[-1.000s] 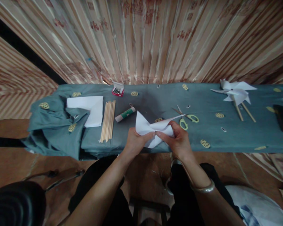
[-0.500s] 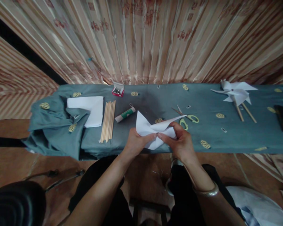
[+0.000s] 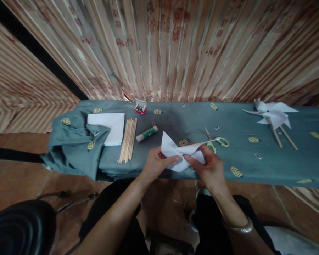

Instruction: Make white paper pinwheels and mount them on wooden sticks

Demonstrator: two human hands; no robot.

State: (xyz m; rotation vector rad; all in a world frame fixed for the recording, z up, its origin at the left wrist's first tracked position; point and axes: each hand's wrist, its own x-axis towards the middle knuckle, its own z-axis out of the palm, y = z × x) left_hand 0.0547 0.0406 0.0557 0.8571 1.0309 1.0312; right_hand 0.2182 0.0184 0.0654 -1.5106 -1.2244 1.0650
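Note:
A white paper pinwheel (image 3: 170, 146) is held between both hands above the table's near edge, with a small dark spot at its centre. My left hand (image 3: 156, 163) grips its left side, thumb pressed near the middle. On the right side, my right hand (image 3: 208, 166) pinches the paper with its thumb close to the dark centre. The fingers behind the paper are partly hidden. Scissors (image 3: 221, 141) with light green handles lie just beyond my right hand. A green and white glue stick (image 3: 147, 134) lies beyond my left hand.
Wooden sticks (image 3: 128, 140) lie left of the glue stick, near folded white paper (image 3: 115, 125). A small red box (image 3: 140, 107) of metal pins stands at the back. Finished pinwheels (image 3: 275, 114) on sticks lie right on the green tablecloth (image 3: 183, 118). A black stool (image 3: 21, 226) stands lower left.
The view has shifted, so everything on the table appears slightly further right and lower. Both hands still hold the pinwheel; the left thumb has drawn slightly back from its centre.

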